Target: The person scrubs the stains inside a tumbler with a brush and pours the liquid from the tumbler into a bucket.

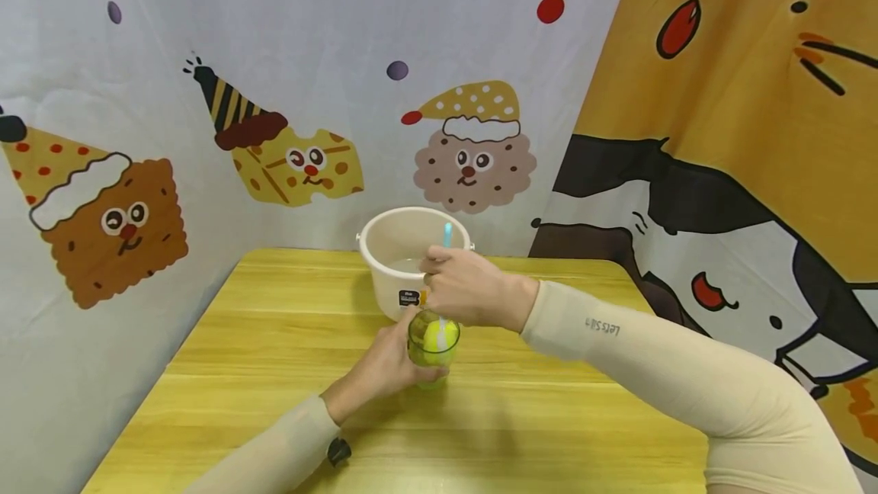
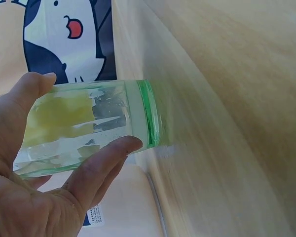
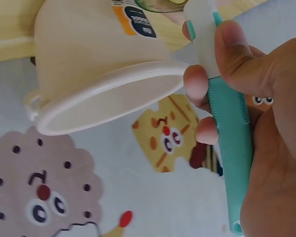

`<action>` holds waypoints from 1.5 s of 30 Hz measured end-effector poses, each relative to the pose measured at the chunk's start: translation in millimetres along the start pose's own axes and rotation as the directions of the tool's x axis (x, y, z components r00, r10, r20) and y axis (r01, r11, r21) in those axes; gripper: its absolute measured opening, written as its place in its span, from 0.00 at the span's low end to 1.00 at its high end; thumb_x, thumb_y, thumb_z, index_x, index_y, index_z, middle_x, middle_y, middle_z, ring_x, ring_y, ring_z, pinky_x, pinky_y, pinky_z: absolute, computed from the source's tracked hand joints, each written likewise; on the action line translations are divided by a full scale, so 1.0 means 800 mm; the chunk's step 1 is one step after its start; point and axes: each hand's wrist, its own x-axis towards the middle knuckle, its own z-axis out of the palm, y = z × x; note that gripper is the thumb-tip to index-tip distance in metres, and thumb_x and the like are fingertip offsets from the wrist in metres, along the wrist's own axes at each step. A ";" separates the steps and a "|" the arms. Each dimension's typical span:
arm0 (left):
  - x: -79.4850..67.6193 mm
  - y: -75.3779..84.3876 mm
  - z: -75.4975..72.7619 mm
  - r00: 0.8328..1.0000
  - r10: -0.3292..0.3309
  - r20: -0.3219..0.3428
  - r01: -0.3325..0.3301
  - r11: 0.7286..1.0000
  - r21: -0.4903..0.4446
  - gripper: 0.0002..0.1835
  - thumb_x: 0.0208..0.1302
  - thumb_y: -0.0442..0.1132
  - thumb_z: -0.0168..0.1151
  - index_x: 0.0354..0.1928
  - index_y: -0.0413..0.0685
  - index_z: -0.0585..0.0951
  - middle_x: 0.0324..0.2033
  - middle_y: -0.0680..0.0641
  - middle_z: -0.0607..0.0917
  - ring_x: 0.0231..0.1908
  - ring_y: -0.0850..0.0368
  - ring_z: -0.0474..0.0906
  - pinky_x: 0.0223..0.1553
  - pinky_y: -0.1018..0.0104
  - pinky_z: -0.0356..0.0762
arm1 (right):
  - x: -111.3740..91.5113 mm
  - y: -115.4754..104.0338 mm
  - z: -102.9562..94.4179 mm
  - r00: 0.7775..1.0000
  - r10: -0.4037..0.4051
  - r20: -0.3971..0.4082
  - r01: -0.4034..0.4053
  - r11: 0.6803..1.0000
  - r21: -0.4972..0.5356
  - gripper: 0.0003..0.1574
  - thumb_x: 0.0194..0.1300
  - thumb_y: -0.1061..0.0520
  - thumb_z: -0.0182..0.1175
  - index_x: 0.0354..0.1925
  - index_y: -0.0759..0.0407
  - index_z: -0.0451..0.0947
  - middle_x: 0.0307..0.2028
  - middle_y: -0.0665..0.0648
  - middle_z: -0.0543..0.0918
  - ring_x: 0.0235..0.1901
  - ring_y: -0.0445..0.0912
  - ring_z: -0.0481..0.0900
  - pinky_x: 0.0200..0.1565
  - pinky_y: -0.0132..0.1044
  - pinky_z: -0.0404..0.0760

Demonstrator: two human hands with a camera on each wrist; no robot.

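Yellow wooden worktop [image 1: 274,372] across lower frame, cartoon-print curtains behind. Cream bucket [image 1: 405,261] at centre, far edge of worktop, some water inside (level hard to tell). Green glass [image 1: 434,345] just below bucket in frame, standing on worktop, wrapped by left hand [image 1: 384,368], thumb and fingers curled round its wall. Yellow sponge head visible inside glass. Right hand [image 1: 466,288] above glass mouth, closed on teal brush handle [image 1: 447,237], handle tip sticking up past knuckles. Best handling, judging from this: keep glass pinned to worktop, brush shaft straight down the middle, short twisting strokes, no levering against rim (thin glass, likely slippery when wet).
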 end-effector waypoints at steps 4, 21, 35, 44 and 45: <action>0.001 0.000 0.001 1.000 -0.025 0.009 0.025 0.999 -0.035 0.49 0.59 0.51 0.94 0.76 0.56 0.73 0.54 0.52 0.94 0.50 0.60 0.91 0.52 0.64 0.91 | -0.007 0.011 0.009 0.998 0.016 0.054 -0.023 0.992 0.126 0.09 0.65 0.35 0.83 0.34 0.32 0.94 0.37 0.41 0.96 0.48 0.45 0.83 0.64 0.43 0.70; 0.000 0.003 0.004 0.998 -0.068 0.016 0.068 0.997 -0.021 0.52 0.58 0.52 0.94 0.78 0.54 0.71 0.59 0.47 0.92 0.52 0.56 0.92 0.51 0.64 0.92 | -0.027 0.006 0.039 0.980 0.183 0.081 -0.198 0.831 0.519 0.06 0.66 0.45 0.86 0.40 0.34 0.97 0.37 0.38 0.98 0.47 0.45 0.89 0.61 0.48 0.72; 0.001 0.005 0.005 0.998 -0.065 -0.017 0.065 0.998 0.019 0.53 0.55 0.52 0.95 0.76 0.53 0.71 0.56 0.44 0.93 0.48 0.55 0.93 0.47 0.65 0.92 | -0.029 -0.020 0.036 0.924 0.373 0.088 -0.358 0.758 0.546 0.14 0.57 0.56 0.89 0.33 0.35 0.94 0.31 0.36 0.95 0.39 0.45 0.89 0.53 0.45 0.70; 0.002 0.005 0.007 0.997 -0.079 -0.025 0.080 0.997 0.022 0.53 0.55 0.53 0.96 0.77 0.54 0.72 0.55 0.46 0.94 0.49 0.57 0.93 0.48 0.67 0.91 | -0.035 -0.022 0.035 0.883 0.456 0.108 -0.430 0.697 0.574 0.15 0.56 0.59 0.89 0.34 0.37 0.97 0.33 0.39 0.97 0.35 0.42 0.88 0.47 0.43 0.64; 0.002 0.005 0.006 0.997 -0.078 -0.026 0.079 0.997 0.018 0.53 0.55 0.53 0.95 0.77 0.54 0.72 0.55 0.45 0.94 0.48 0.57 0.93 0.48 0.68 0.91 | -0.036 -0.021 0.035 0.882 0.459 0.105 -0.430 0.692 0.580 0.14 0.57 0.58 0.89 0.35 0.38 0.97 0.33 0.39 0.97 0.34 0.42 0.88 0.47 0.43 0.63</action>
